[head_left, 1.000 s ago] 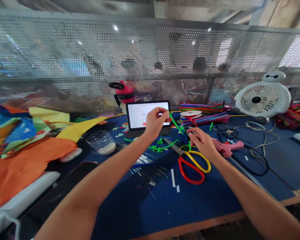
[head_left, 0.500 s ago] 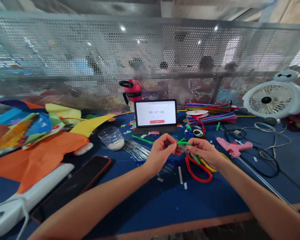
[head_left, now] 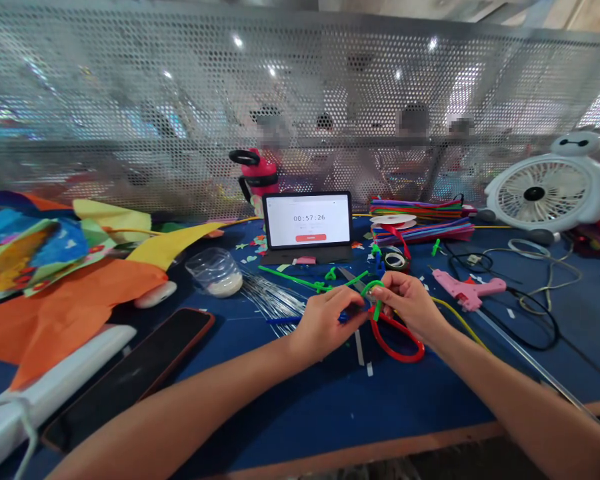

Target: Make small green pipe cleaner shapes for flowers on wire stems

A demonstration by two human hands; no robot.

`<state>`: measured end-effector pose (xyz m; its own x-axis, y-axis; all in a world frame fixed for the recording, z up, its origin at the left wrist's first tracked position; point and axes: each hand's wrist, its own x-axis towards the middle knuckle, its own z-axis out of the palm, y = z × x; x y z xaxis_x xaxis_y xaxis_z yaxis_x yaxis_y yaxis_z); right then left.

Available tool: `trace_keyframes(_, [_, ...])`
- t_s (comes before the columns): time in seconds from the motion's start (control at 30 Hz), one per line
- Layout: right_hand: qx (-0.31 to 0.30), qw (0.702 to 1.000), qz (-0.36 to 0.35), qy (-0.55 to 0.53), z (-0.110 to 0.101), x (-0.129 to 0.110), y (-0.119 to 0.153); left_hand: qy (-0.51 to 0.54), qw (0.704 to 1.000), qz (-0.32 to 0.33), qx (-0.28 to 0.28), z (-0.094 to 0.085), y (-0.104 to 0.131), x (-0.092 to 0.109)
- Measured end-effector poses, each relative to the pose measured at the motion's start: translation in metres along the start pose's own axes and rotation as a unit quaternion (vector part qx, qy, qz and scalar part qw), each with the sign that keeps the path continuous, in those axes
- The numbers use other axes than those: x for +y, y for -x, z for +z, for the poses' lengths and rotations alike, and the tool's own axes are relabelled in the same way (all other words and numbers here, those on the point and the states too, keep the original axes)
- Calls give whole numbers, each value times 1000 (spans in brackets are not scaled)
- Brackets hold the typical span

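Note:
A bent green pipe cleaner [head_left: 378, 310] is pinched between the fingers of my right hand [head_left: 410, 303]. Just left of it, my left hand [head_left: 327, 320] has its thumb and fingers curled with a gap at the tips, and I see nothing between them. Below both hands lie scissors with red handles [head_left: 397, 343], their blades pointing up and left. Another green pipe cleaner [head_left: 290, 279] rests behind my left hand, and a blue one [head_left: 285, 321] lies beside it over a bundle of silver wires [head_left: 265, 297].
A tablet [head_left: 308, 220] stands at the back beside a pink bottle [head_left: 260, 177]. Right are a pink glue gun [head_left: 470, 291], cables and a white fan [head_left: 535, 193]. Left are a clear cup [head_left: 214, 272], a phone [head_left: 135, 373] and coloured paper [head_left: 75, 300].
My left hand has come away from the green pipe cleaner and moved slightly down. The pipe cleaner in my right hand now hangs down in a loop. The view has shifted a little.

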<state>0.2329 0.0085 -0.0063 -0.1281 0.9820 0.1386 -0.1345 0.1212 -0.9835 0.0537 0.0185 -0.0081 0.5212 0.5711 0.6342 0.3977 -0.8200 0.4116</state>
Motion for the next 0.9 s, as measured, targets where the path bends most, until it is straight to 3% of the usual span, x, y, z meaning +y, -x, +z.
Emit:
trace_keyframes(0.2, [-10,1000,-7,3,4,3,4,-98,990,93,-32,-4,4,2])
trace_keyframes(0.47, [-65,992,-52,97,0,-4,3,-91,992,85,-34,-2,6,2])
trace_keyframes(0.67, [-86,983,-84,141,-2,-7,4,62,997,-38,-20,0,6,4])
trace_keyframes(0.9, [-103,984,-79,121,-2,-3,4,273,944,-180,-36,4,7,7])
